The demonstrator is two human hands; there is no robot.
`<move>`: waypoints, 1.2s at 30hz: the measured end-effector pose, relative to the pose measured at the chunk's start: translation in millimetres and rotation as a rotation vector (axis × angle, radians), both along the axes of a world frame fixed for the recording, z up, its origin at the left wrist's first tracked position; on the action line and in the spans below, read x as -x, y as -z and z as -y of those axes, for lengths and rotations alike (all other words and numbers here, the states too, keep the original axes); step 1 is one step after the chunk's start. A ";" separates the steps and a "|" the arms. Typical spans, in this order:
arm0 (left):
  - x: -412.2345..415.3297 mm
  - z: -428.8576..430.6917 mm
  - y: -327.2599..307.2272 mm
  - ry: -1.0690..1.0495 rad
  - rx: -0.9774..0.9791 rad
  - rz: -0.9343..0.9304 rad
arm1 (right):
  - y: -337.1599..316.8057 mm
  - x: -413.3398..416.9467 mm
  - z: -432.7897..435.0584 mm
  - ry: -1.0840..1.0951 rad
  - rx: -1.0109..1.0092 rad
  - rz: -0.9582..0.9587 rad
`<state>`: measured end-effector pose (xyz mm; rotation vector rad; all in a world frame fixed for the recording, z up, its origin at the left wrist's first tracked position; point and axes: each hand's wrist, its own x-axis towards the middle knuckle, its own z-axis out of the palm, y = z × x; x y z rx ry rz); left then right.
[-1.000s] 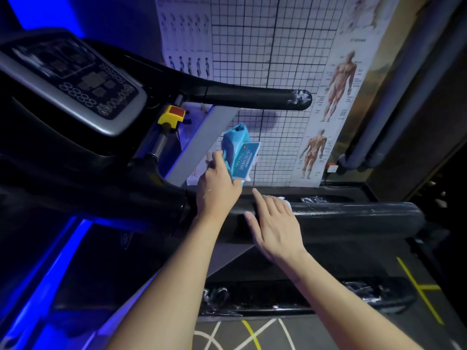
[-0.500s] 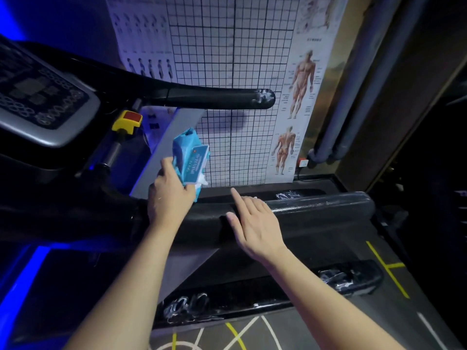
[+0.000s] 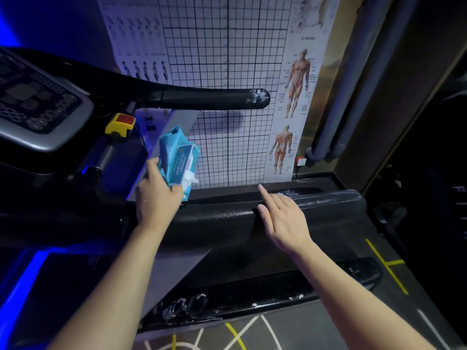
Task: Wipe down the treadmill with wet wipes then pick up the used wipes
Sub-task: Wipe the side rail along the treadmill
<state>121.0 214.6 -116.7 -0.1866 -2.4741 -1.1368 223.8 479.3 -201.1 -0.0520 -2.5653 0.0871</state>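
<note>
My left hand (image 3: 158, 200) grips a blue pack of wet wipes (image 3: 177, 157) upright, and a white wipe sticks out of its opening. My right hand (image 3: 283, 221) lies flat on the treadmill's black side handrail (image 3: 328, 205), fingers straight and index finger stretched forward. A bit of white wipe (image 3: 286, 193) shows just past its fingertips; the rest is hidden under the hand. The handrail's surface shines wet on both sides of the hand.
The treadmill console (image 3: 38, 104) with a yellow and red stop button (image 3: 121, 123) is at the left. A second black handlebar (image 3: 214, 98) runs above. A grid and anatomy poster (image 3: 227, 59) hangs on the wall behind, with grey pipes (image 3: 341, 97) at the right.
My right hand has slid to the right along the handrail, away from my left hand. The left hand still holds the wipes pack in the same place.
</note>
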 end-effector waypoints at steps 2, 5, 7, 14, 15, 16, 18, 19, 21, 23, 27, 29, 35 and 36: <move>-2.1 -0.6 -2.7 -0.005 -0.050 -0.030 | 0.4 -2.5 -8.7 -0.003 -0.010 -0.009; -4.1 -4.6 -5.5 -0.017 -0.102 -0.064 | 2.2 -5.0 -19.0 -0.017 -0.022 -0.026; -5.1 -11.1 -7.4 -0.028 -0.134 -0.068 | 3.6 -5.5 -25.2 -0.027 -0.030 -0.040; -17.2 -60.5 -19.3 0.018 -0.182 -0.120 | 8.6 -12.7 -52.3 -0.062 -0.043 -0.095; -19.6 -69.8 -20.6 0.033 -0.180 -0.130 | 9.3 -14.6 -58.4 -0.063 -0.043 -0.104; -22.4 -79.3 -21.8 0.044 -0.177 -0.134 | 10.2 -16.5 -65.2 -0.063 -0.044 -0.110; -27.8 -98.0 -22.4 0.070 -0.174 -0.144 | 11.6 -20.1 -80.5 -0.063 -0.047 -0.114; -29.9 -106.5 -21.7 0.081 -0.171 -0.150 | 11.9 -21.8 -88.6 -0.064 -0.047 -0.116; -35.1 -123.4 -20.3 0.089 -0.169 -0.151 | 11.9 -25.0 -106.1 -0.064 -0.045 -0.123; -41.0 -139.1 -19.1 0.092 -0.175 -0.151 | 12.7 -27.5 -123.6 -0.059 -0.045 -0.130; -54.1 -166.9 -17.4 0.082 -0.183 -0.153 | 16.0 -29.1 -152.5 -0.073 -0.053 -0.141; -60.0 -178.3 -16.8 0.061 -0.192 -0.157 | 17.2 -28.4 -162.0 -0.076 -0.060 -0.158; -79.1 -200.7 -22.3 -0.011 -0.222 -0.146 | 21.9 -30.0 -183.8 -0.061 -0.056 -0.216; -81.7 -202.8 -23.3 -0.020 -0.233 -0.148 | 21.5 -31.6 -188.9 -0.048 -0.045 -0.220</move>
